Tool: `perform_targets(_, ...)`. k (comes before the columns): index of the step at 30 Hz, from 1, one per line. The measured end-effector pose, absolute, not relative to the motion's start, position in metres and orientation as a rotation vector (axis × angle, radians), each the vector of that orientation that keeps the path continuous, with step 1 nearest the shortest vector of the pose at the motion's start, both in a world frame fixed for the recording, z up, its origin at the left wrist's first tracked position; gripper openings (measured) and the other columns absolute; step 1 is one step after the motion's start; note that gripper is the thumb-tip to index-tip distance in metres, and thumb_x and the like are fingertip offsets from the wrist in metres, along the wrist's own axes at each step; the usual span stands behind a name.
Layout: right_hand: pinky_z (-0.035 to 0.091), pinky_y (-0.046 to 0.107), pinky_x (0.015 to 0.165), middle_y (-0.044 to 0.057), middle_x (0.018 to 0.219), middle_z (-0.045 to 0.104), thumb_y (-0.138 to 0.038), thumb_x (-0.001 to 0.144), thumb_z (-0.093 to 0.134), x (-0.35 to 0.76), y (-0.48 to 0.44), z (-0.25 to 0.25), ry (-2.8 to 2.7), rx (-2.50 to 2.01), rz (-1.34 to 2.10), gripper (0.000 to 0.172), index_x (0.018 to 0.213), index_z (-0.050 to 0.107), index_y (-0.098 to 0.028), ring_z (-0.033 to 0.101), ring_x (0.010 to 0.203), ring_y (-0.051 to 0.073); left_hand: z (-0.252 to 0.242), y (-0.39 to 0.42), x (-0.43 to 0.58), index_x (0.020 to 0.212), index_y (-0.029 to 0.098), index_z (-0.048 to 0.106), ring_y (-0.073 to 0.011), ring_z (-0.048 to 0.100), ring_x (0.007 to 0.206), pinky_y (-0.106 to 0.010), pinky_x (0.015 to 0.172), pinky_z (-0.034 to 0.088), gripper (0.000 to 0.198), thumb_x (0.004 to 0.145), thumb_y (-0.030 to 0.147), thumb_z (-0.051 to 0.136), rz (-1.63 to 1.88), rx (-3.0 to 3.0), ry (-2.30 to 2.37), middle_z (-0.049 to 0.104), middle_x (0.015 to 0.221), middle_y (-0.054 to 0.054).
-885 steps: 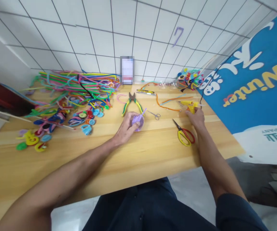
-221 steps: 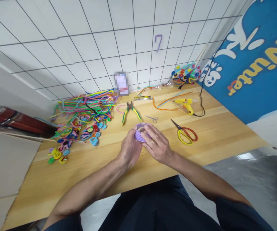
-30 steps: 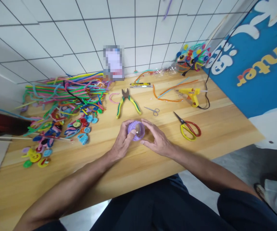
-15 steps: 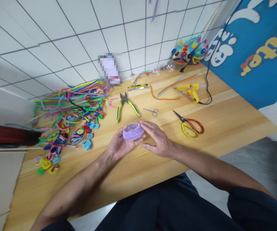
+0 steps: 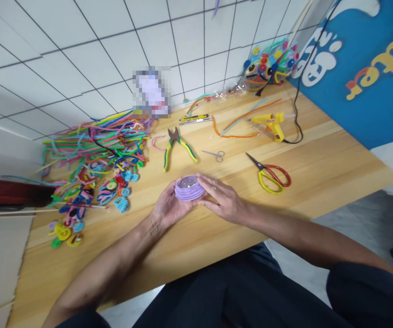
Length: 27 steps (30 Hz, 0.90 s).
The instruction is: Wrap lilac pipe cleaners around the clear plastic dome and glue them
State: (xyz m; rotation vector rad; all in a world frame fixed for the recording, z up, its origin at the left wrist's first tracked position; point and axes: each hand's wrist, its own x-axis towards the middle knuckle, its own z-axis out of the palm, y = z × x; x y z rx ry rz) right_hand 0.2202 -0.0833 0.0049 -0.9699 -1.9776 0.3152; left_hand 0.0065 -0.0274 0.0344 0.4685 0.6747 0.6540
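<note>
At the left of the frame, fuzzy stems [image 5: 104, 142] lie on the tabletop [image 5: 326, 182]. At centre, the left hand [image 5: 171, 208] clasps a purple coiled ring [image 5: 188, 193] from beneath; the right hand [image 5: 225, 200], thumb and fingers apart, touches its right edge. Right of centre, scissors [image 5: 261, 167] lie below a glue gun [image 5: 272, 122].

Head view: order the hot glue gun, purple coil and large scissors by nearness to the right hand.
1. Purple coil, just left of the right hand.
2. Large scissors, on the right.
3. Hot glue gun, beyond the scissors.
</note>
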Motion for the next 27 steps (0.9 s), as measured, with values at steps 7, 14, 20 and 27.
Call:
perform_targets(7, 0.055, 0.055, 0.13, 0.018, 0.174, 0.053, -0.028, 0.103, 0.079, 0.22, -0.081, 0.01, -1.972, -0.914, 0.186, 0.103, 0.184, 0.014, -0.027, 0.054, 0.161, 0.033, 0.038, -0.028, 0.01, 0.119, 0.016, 0.08, -0.0326, 0.08, 0.117, -0.056, 0.112, 0.061, 0.036, 0.108, 0.041, 0.055, 0.647, 0.447, 0.629, 0.086, 0.12, -0.013)
perform_targets(14, 0.055, 0.047, 0.13, 0.023, 0.174, 0.051, -0.012, 0.1, 0.079, 0.213, -0.085, 0.008, -2.025, -0.864, 0.033, 0.102, 0.182, 0.02, -0.019, 0.054, 0.161, 0.033, 0.048, -0.036, 0.015, 0.098, 0.015, 0.081, -0.0245, 0.08, 0.092, -0.04, 0.082, 0.065, 0.032, 0.108, 0.022, 0.051, 0.692, 0.216, 0.598, 0.087, 0.102, -0.009)
perform_targets(20, 0.057, 0.05, 0.129, 0.022, 0.172, 0.054, -0.015, 0.1, 0.081, 0.215, -0.083, 0.011, -2.02, -0.849, -0.016, 0.102, 0.182, 0.021, -0.019, 0.055, 0.16, 0.034, 0.047, -0.034, 0.017, 0.098, 0.013, 0.082, -0.0248, 0.08, 0.091, -0.04, 0.084, 0.064, 0.034, 0.108, 0.021, 0.051, 0.714, 0.2, 0.61, 0.087, 0.102, -0.011)
perform_targets(27, 0.057, 0.058, 0.128, 0.023, 0.18, 0.041, -0.011, 0.101, 0.078, 0.213, -0.085, 0.008, -2.106, -0.828, -0.165, 0.089, 0.178, 0.033, -0.017, 0.04, 0.168, 0.038, 0.047, -0.039, 0.019, 0.103, 0.014, 0.082, -0.0212, 0.081, 0.095, -0.035, 0.097, 0.064, 0.029, 0.109, 0.023, 0.055, 0.737, 0.311, 0.614, 0.087, 0.104, -0.008)
